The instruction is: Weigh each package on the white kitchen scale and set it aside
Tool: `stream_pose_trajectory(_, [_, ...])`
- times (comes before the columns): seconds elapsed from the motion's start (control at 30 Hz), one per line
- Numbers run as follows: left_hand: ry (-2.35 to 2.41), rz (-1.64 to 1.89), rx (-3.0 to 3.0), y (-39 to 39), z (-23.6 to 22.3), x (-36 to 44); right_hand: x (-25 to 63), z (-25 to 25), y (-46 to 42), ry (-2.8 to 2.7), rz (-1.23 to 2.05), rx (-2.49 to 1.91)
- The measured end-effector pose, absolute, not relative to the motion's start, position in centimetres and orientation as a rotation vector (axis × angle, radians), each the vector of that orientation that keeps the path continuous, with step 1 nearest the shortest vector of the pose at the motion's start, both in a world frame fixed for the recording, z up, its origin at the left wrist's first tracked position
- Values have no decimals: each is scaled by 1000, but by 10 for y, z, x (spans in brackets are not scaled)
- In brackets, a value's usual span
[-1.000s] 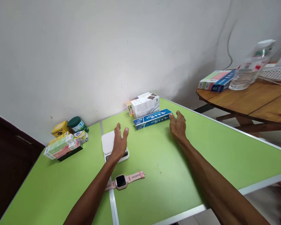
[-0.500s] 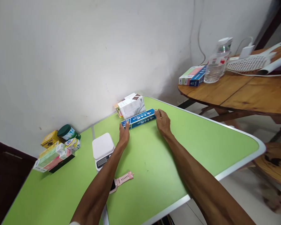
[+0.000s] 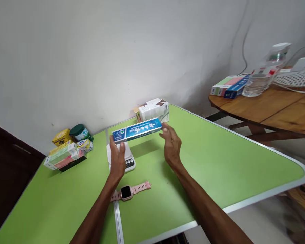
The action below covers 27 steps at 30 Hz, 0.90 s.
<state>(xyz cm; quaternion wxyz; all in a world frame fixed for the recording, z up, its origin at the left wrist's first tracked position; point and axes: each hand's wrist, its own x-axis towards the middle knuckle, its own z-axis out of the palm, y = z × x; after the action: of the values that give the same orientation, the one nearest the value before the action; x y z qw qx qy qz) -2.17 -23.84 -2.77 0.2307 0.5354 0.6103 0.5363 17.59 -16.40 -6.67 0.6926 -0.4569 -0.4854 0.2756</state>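
Note:
A long blue toothpaste box (image 3: 139, 130) hangs tilted above the green table, its right end higher than its left. My left hand (image 3: 117, 156) grips the box's left end, and my right hand (image 3: 171, 142) holds the right end with fingers curled. Partly under the box's left end and my left hand lies a white kitchen scale (image 3: 128, 154); its display is hidden. A pink smartwatch (image 3: 127, 192) lies flat on the table nearer to me, below the scale.
Behind the toothpaste box stand white cartons (image 3: 155, 110) by the wall. At left sit stacked boxes (image 3: 66, 156) and a green-lidded tub (image 3: 80, 132). A wooden table (image 3: 264, 112) at right bears boxes (image 3: 230, 86) and a water bottle (image 3: 265, 73).
The toothpaste box has come up off the table and moved left in both my hands, towards the scale. The camera view has turned slightly left.

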Motion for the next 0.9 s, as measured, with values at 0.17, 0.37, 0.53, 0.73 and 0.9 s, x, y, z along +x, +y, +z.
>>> stream_pose_trajectory(0.17, [1899,1518,1321,-269,-42,-89,128,-61,-193,-1248,797,-901])
stream_pose_trajectory(0.37, [1942,1502,1175,-283,-71,-127,105,-82,-196,-1376,890,-929])
stream_pose_trajectory(0.53, [1841,1563,1163,-279,-91,-149,110,-100,-183,-1343,913,-1029])
stream_pose_trajectory(0.73, [1658,1756,785,-263,-116,-191,123,-129,-160,-1413,856,-1190])
stream_pose_trajectory(0.9, [1618,1839,760,-261,-122,-197,124,-137,-158,-1485,800,-1190])
